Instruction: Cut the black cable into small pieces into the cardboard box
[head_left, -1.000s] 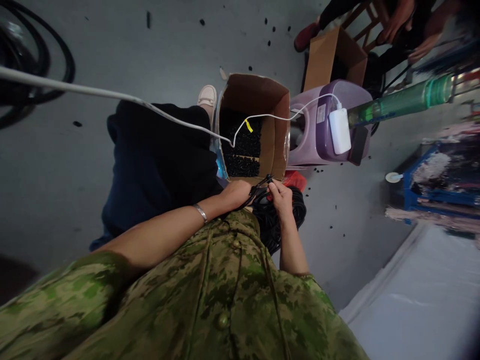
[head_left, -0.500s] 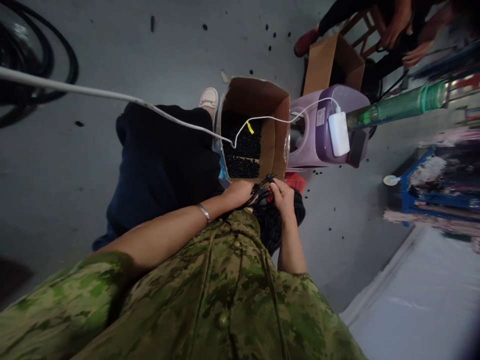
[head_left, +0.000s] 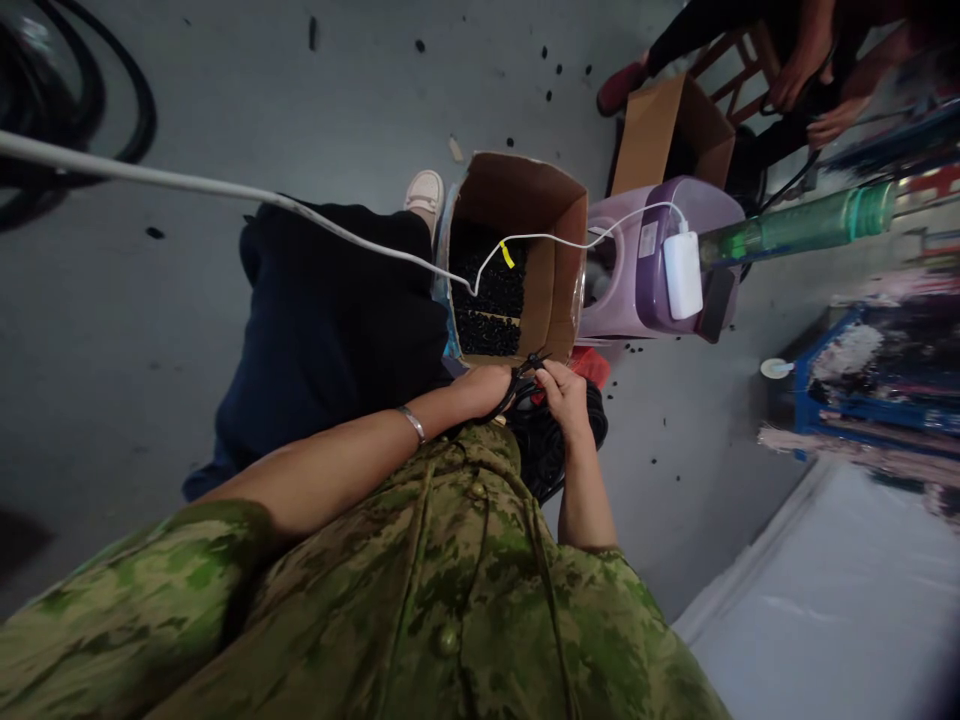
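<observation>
Close to my lap, my left hand (head_left: 486,390) is closed around a black cord (head_left: 504,402); its fingertips are mostly hidden. My right hand (head_left: 566,393) pinches a small dark piece (head_left: 535,362) at the cord's end, too small to make out clearly. Both hands are nearly together at the near edge of a cardboard box (head_left: 553,270). Inside the box lie many small black parts (head_left: 491,333). Under and beside my right hand hangs a bundle of black cord (head_left: 541,455), with something red (head_left: 591,366) next to it.
A purple plastic stool (head_left: 652,250) right of the box carries a white power bank (head_left: 683,275), whose white cable (head_left: 360,240) crosses the view. A co-worker's hands (head_left: 806,75) work near another box (head_left: 649,130). Blue rack (head_left: 814,390) at right; black coils (head_left: 90,90) at left.
My hands stay close together on the cord, with only a slight shift of the right hand and the dark piece to the left. The whole view has moved a little.
</observation>
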